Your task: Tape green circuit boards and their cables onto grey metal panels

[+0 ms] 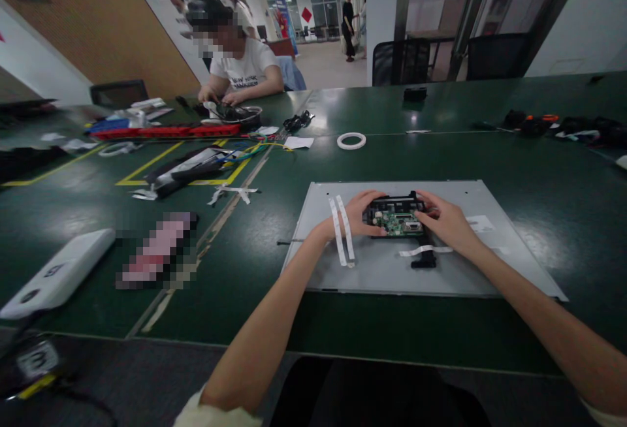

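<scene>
A green circuit board (399, 222) sits in a black plastic frame (398, 201) above a flat grey-white panel (382, 277). My left hand (356, 213) grips the frame's left side, its thumb near the lower edge. At the right side, my right hand (443, 216) holds the frame, with the fingers behind and the thumb by the board's right end. A black bracket-like piece (424, 258) shows below the frame, crossed by a white tape strip (410, 252). Two more white strips (341, 234) lie beside my left wrist. The undersides of frame and fingers are hidden.
A white tape roll (351, 141) lies beyond the panel. To the left are a pixelated phone-like object (157, 249), a white power-bank-like device (61, 272) and a black bundle with wires (189, 167). Across the table a person (245, 64) works with both hands.
</scene>
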{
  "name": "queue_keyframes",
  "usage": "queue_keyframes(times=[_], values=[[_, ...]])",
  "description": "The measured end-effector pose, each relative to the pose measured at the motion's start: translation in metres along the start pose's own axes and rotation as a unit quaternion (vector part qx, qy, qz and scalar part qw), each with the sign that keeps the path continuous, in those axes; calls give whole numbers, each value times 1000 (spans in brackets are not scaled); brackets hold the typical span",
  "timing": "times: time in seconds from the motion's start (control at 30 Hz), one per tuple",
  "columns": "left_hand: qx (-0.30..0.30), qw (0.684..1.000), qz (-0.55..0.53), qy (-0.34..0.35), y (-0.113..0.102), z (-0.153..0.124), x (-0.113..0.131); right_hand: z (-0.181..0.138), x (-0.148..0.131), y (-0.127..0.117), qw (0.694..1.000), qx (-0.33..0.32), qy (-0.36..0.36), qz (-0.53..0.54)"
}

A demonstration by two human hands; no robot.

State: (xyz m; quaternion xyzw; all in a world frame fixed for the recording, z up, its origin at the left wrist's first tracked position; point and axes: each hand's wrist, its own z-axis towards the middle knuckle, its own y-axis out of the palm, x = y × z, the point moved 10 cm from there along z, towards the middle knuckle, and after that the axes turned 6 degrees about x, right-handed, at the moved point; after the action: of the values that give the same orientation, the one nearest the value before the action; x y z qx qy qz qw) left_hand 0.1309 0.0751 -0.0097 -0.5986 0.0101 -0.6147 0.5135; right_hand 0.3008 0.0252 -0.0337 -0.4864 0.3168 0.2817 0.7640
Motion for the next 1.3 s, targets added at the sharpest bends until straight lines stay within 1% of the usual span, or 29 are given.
queue_keyframes(times=[0.23,0.37,0.5,0.63,0.83,0.93,1.03,1.1,1.17,1.2,1.3], values=[[14,1000,-2,-2,1,0,-3,0,1,-2,1000,1,-4,1],[9,1000,22,9,4,0,-2,0,1,-3,1000,0,-1,-10],[7,999,37,5,5,0,-2,0,1,-3,1000,-2,-3,-20],[3,999,39,-2,5,0,-2,1,2,-2,999,-7,-25,-18],[10,1000,27,-1,5,0,-5,1,-1,0,997,-14,-56,-42],[7,999,49,-6,7,-1,-8,0,-6,-6,996,-12,-61,-57],[4,997,74,-15,6,-3,-7,1,-8,-22,997,-8,-52,-64],[13,996,82,-13,1,-2,1,1,-4,-32,997,-36,-32,-63],[29,997,68,12,-5,0,19,0,2,-37,994,-90,-6,-60],[30,998,45,31,-6,1,31,-2,5,-38,991,-119,7,-57],[-26,995,-72,56,7,3,59,-10,12,-35,976,-212,49,-28]])
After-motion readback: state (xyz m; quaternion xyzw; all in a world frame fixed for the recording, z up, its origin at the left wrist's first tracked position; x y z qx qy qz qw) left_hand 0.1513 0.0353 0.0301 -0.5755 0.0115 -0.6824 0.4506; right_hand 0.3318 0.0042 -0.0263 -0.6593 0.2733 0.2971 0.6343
